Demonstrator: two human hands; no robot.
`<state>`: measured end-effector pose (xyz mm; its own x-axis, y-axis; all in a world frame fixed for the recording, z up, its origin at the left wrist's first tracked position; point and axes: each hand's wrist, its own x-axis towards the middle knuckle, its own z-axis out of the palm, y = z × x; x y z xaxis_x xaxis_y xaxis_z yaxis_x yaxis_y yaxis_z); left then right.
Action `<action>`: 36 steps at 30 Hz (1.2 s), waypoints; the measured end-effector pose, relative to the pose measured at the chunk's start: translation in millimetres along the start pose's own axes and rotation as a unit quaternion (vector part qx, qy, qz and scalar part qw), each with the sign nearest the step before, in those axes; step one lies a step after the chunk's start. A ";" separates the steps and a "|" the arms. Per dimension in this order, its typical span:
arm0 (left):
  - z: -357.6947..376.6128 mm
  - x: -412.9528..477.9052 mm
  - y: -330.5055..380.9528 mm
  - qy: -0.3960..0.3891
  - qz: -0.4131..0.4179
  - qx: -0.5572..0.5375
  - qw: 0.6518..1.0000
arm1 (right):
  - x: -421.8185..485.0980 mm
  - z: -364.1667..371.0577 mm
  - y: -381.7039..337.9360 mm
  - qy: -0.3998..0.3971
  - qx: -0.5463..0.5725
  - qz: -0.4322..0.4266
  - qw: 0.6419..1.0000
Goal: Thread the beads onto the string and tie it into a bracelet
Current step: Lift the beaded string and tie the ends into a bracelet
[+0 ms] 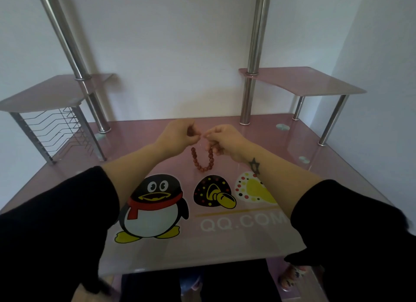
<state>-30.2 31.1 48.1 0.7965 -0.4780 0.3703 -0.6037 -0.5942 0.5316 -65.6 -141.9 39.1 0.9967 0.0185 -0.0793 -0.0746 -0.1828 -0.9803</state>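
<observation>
White walls meeting in a corner. Pink glass desk (337, 166) with a penguin print (153, 209) and "QQ.COM" lettering on the near half. Two chrome poles (254, 54) rise from the back edge. There is a raised pink shelf on each side, with a wire rack (58, 130) under the left one.

Both arms reach forward over the desk, black sleeves pushed up to mid-forearm. A star tattoo (254, 165) sits on the right wrist.

Left hand (177, 133): raised over the far middle of the desk, fingers curled in, thumb and forefinger tips pinched together and pointing toward the other hand. Something small and dark shows inside the curl; it may be a bead, but I cannot tell.

Right hand (227, 139): just beside the left, fingertips nearly meeting it. The forefinger and thumb pinch at the front and the remaining fingers are curled round the upper right end of the beads.

Bead strand (204, 166): reddish-brown beads hanging in a U below and between the two hands. The right leg runs up into the right hand's curled fingers. The left leg stops short just under the left hand's pinch, and whatever links its top bead to those fingers is too fine to make out. The bottom of the U hangs low, close over the desk and just beyond the printed mushrooms; I cannot tell whether it touches the glass.
</observation>
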 end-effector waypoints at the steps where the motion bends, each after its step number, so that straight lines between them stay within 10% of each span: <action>1: 1.7 -1.6 0.4 0.009 0.028 0.024 0.999 | -0.5 0.0 0.3 -0.010 -0.004 0.001 1.000; 12: 12.7 -7.6 3.1 0.050 0.084 0.008 0.995 | -1.7 -1.5 3.0 -0.042 -0.006 0.025 0.999; 19: 21.7 -10.7 -7.4 0.074 -0.076 -0.151 0.983 | -2.4 -1.7 4.1 0.012 -0.027 0.026 0.999; 30: 21.4 -30.1 -25.9 0.139 -0.288 -0.416 0.851 | 1.1 -10.2 23.2 0.158 -0.055 0.067 0.984; 36: 12.6 -22.8 -13.4 0.078 -0.325 -0.618 0.712 | -1.5 -6.5 20.4 0.142 -0.088 0.026 0.986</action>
<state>-40.7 41.8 22.9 0.9459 -0.2274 -0.2316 0.3088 0.4106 0.8580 -68.4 -152.1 20.3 0.9625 -0.2667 -0.0493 -0.1428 -0.3437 -0.9282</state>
